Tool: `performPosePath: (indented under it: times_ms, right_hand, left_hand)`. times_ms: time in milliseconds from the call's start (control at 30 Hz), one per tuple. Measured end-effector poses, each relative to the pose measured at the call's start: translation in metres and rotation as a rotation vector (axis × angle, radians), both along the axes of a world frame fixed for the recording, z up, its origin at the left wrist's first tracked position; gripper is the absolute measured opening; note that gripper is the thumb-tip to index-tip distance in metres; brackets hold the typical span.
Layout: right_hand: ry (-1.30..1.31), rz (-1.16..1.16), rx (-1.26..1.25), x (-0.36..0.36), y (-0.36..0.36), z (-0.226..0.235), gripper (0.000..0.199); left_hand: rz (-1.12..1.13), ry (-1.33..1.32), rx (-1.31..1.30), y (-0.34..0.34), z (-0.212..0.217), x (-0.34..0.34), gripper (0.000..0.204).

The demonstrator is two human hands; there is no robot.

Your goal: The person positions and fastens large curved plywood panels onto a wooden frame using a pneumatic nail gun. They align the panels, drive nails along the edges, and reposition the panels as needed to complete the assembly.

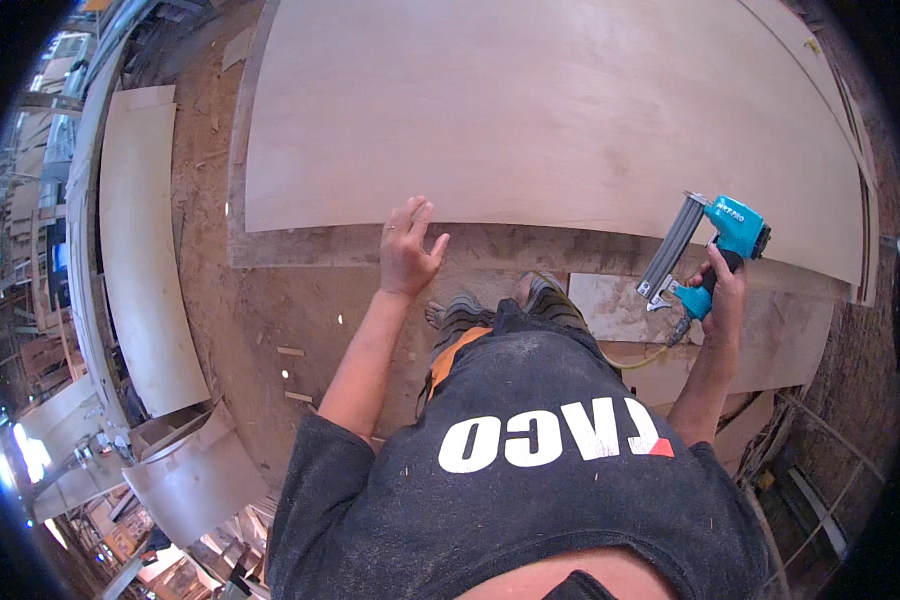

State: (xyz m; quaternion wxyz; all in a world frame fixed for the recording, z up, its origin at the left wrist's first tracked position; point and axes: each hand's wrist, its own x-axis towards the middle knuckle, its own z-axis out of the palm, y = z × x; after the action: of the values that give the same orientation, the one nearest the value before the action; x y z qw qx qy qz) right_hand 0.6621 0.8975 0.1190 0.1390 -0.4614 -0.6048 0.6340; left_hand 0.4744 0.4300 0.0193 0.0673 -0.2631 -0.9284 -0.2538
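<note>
Nearest the camera is the person's dark shirt (530,480), dusty, with white lettering and an orange strip at the waist. Both bare forearms rise from it toward the work.

Just past the shirt, two feet in striped sandals (505,305) stand on the dirt floor (270,320), close to the near edge of the boards. Small wood scraps (292,352) lie on the floor to the left of the left arm.

The left hand (408,250) is stretched forward, palm down, its fingers (420,215) spread wide and holding nothing; the fingertips reach the near edge of the large plywood sheet (550,110), over the rougher board (310,245) that sticks out beneath it.

The right hand (722,290) is raised at the right, its fingers wrapped tight round the grip of a teal nail gun (705,250). The gun is held in the air above the sheet's near right corner, its grey magazine slanting down to the left, with a yellowish hose (650,358) trailing from the handle's base back toward the body. Under it lie paler offcuts (620,305).

The plywood sheet fills the far half of the view, smooth and pale. Off to the left, a long curved panel (145,250) lies on the floor, with more bent pieces (185,480) near its lower end.
</note>
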Motion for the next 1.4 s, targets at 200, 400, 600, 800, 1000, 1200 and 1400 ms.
performPosePath:
  times_ms: [200, 400, 600, 800, 1000, 1200, 1400]
  right_hand:
    - [-0.023, 0.057, -0.035, -0.007, 0.043, -0.008, 0.028]
    - [-0.023, 0.08, 0.057, 0.003, 0.059, -0.02, 0.027]
    - [0.008, 0.052, -0.087, 0.021, 0.082, -0.054, 0.025]
    - [0.088, 0.112, -0.26, -0.002, 0.1, -0.063, 0.031]
    - [0.17, 0.129, -0.331, -0.065, 0.113, -0.073, 0.021]
    - [-0.448, 0.156, 0.725, -0.034, 0.109, -0.069, 0.055]
    - [-0.333, -0.203, 0.874, 0.07, 0.044, -0.116, 0.039]
  left_hand:
    - [-0.231, -0.027, -0.094, 0.029, -0.01, -0.011, 0.051]
    - [-0.336, 0.189, -0.048, 0.026, -0.027, -0.006, 0.033]
    - [-0.386, 0.234, -0.134, 0.027, -0.015, -0.001, 0.025]
    - [-0.425, 0.212, -0.065, 0.035, -0.013, -0.003, 0.024]
    - [-0.358, 0.126, -0.17, 0.035, 0.011, 0.019, 0.03]
    - [-0.427, 0.047, 0.015, 0.065, 0.012, 0.014, 0.047]
    - [-0.533, -0.018, 0.155, 0.133, 0.022, 0.035, 0.05]
